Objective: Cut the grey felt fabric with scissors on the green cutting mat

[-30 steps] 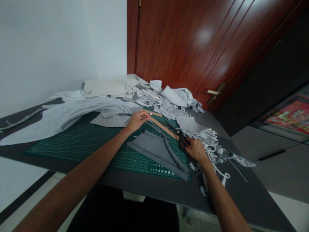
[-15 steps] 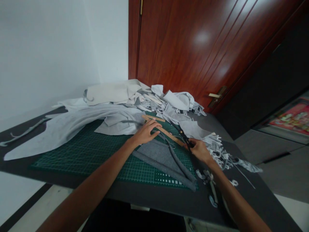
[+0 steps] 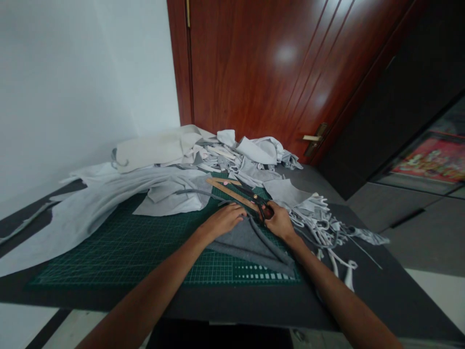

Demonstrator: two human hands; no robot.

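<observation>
In my right hand [image 3: 279, 220] is a pair of black-handled scissors [image 3: 255, 197], its blades pointing up and left across the wooden ruler [image 3: 232, 193]. This ruler has two arms meeting in a narrow angle and lies on the green cutting mat [image 3: 152, 242]. My left hand [image 3: 225, 220] has its fingers bent together on the upper edge of a dark grey piece of fabric [image 3: 241, 241], and it seems to pinch the edge; the fingertips are partly hidden. A rolled fold runs along the fabric's right side, near my right wrist.
Light grey cloth [image 3: 109, 196] spreads over the mat's left side. Behind it lie a cream sheet [image 3: 150, 148] and heaped scraps [image 3: 250, 167]. Cut strips [image 3: 323, 223] tangle on the right of the dark table [image 3: 385, 295]. A wooden door [image 3: 247, 63] stands behind.
My left hand has moved from the ruler down onto the grey fabric's upper edge. My right hand with the scissors has shifted left, and the blades have swung lower over the ruler. The view has shifted slightly.
</observation>
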